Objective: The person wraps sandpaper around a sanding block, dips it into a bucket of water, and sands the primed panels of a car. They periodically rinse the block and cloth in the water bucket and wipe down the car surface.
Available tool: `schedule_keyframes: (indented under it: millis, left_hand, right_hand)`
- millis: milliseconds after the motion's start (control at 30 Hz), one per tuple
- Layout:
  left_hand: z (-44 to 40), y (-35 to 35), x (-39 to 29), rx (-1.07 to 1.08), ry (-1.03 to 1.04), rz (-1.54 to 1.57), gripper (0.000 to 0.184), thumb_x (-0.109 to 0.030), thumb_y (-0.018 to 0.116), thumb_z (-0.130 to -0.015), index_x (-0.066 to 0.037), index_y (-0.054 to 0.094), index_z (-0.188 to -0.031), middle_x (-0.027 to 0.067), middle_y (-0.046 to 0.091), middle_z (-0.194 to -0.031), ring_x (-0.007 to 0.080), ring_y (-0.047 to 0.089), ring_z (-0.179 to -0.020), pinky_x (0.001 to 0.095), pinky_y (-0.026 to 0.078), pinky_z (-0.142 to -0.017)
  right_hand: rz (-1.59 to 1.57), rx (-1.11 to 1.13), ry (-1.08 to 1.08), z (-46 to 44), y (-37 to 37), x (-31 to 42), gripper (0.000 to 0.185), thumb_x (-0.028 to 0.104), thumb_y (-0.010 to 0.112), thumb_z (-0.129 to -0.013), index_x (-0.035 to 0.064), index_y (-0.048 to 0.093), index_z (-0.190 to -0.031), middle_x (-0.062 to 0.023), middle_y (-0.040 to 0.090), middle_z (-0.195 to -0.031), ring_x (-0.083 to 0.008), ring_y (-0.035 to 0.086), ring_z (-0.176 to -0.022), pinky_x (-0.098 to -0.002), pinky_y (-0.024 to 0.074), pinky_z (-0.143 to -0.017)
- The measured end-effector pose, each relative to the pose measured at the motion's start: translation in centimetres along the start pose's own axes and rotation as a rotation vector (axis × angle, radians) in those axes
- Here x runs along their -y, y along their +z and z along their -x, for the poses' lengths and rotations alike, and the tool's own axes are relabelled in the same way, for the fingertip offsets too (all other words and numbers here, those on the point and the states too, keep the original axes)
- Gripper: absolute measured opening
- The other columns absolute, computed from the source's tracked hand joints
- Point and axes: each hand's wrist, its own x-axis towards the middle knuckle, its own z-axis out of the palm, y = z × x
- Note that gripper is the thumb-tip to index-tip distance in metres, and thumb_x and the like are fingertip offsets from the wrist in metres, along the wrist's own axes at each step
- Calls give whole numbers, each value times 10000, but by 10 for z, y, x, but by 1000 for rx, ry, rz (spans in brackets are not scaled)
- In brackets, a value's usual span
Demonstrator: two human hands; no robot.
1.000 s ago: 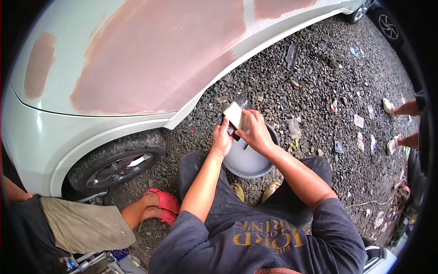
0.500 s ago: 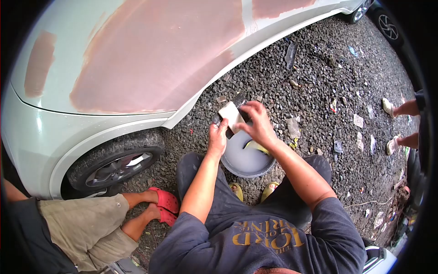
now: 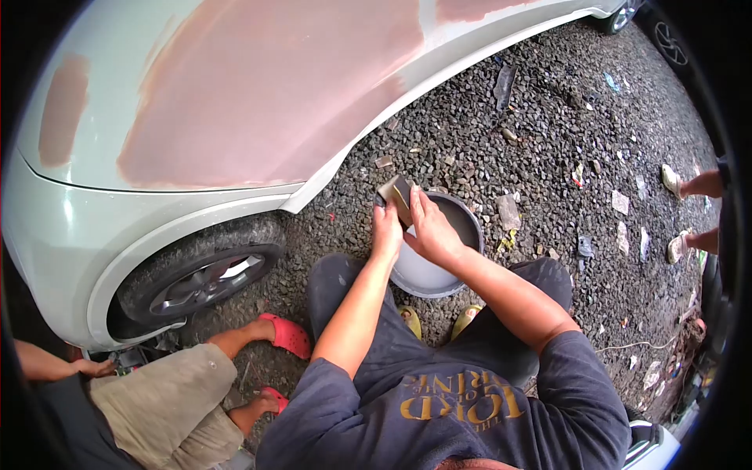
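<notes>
My left hand [image 3: 385,233] is closed around a pale sanding block [image 3: 388,189], gripping it from below. A dark sheet that looks like sandpaper [image 3: 404,205] lies along the block's right side. My right hand [image 3: 435,233] presses its extended fingers together against that sheet. Both hands are close together over the left rim of a round grey bucket [image 3: 424,279]. Cloudy greyish water fills part of the bucket, which stands between my knees. My fingers hide part of the block and sheet.
A white car [image 3: 223,200] with pinkish-brown patches [image 3: 274,102] and a wheel [image 3: 200,274] is on the left. Another person in red clogs [image 3: 289,337] sits at lower left. Someone's feet [image 3: 677,247] are at right. Litter, including a clear plastic piece [image 3: 507,211], lies on gravel [image 3: 548,141].
My right hand has come left and down from above the bucket onto the dark sheet. The block has turned more edge-on. At lower left, the other person's hand and legs have shifted.
</notes>
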Motion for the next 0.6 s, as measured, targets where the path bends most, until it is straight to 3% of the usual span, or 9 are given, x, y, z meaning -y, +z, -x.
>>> schedule_keyframes:
  millis: [67, 133, 267, 367, 400, 467, 500, 533, 600]
  left_hand:
    - [5, 5, 7, -70, -61, -24, 370, -235, 419, -1107, -10, 494, -1391, 157, 641, -1280, 250, 632, -1157, 398, 495, -997]
    - [2, 1, 18, -130, -176, -217, 434, -316, 455, -1090, 23, 498, -1357, 153, 628, -1279, 245, 618, -1144, 392, 482, -983]
    - [2, 0, 10, -85, -200, -130, 442, -328, 486, -1078, 27, 510, -1340, 152, 628, -1271, 234, 598, -1166, 391, 457, -1002]
    - [-2, -2, 2, 34, -194, 1, 400, -317, 526, -1064, -31, 536, -1343, 105, 628, -1262, 190, 573, -1190, 365, 420, -1032]
    - [-5, -7, -4, 104, -200, 114, 385, -322, 532, -1062, -65, 541, -1348, 61, 625, -1266, 174, 576, -1184, 351, 411, -1043]
    - [-5, -14, -21, 194, -206, 320, 420, -316, 529, -1061, -87, 514, -1412, 41, 619, -1304, 170, 568, -1211, 351, 392, -1074]
    - [-3, -19, -27, 252, -166, 298, 481, -313, 535, -1059, -100, 463, -1484, 27, 586, -1378, 152, 534, -1264, 365, 383, -1096]
    - [-1, -22, -30, 238, -147, 217, 563, -349, 567, -1049, -106, 416, -1534, 21, 536, -1459, 147, 488, -1330, 380, 374, -1107]
    - [0, -24, -36, 250, -135, 192, 626, -392, 620, -1026, -94, 411, -1534, 17, 492, -1510, 153, 454, -1367, 379, 366, -1112]
  right_hand:
    - [173, 24, 94, 5, 11, 9, 923, 181, 760, -820, -146, 256, -1521, -345, 426, -1487, -470, 507, -1306, -516, 464, -1068]
    - [272, -12, 96, 5, 24, 5, 921, 183, 762, -809, -138, 273, -1520, -340, 438, -1477, -455, 532, -1280, -517, 480, -1042]
    - [331, 22, 104, -1, 30, -2, 844, 179, 733, -849, -131, 309, -1509, -342, 465, -1443, -464, 544, -1266, -506, 493, -1023]
    - [-89, 45, 185, -11, 24, -19, 785, 184, 708, -894, -133, 325, -1501, -353, 464, -1439, -488, 556, -1245, -483, 494, -1022]
    - [-150, 45, 167, -15, 22, -30, 757, 189, 699, -941, -100, 317, -1527, -308, 555, -1349, -405, 631, -1142, -430, 527, -948]
    - [-524, 184, 236, -30, 2, -45, 781, 228, 720, -948, -79, 314, -1540, -243, 649, -1194, -278, 660, -1058, -385, 533, -907]
    - [-651, 310, 370, -35, -33, -30, 759, 257, 715, -971, -63, 329, -1541, -175, 682, -1099, -202, 636, -1006, -351, 519, -899]
    - [-831, 300, 374, -36, -37, -32, 664, 267, 684, -1000, -46, 387, -1504, -132, 670, -1148, -183, 623, -1023, -338, 509, -915]
    - [-885, 258, 426, -32, -49, -29, 604, 276, 659, -1019, -32, 420, -1480, -89, 649, -1188, -155, 598, -1054, -323, 488, -944]
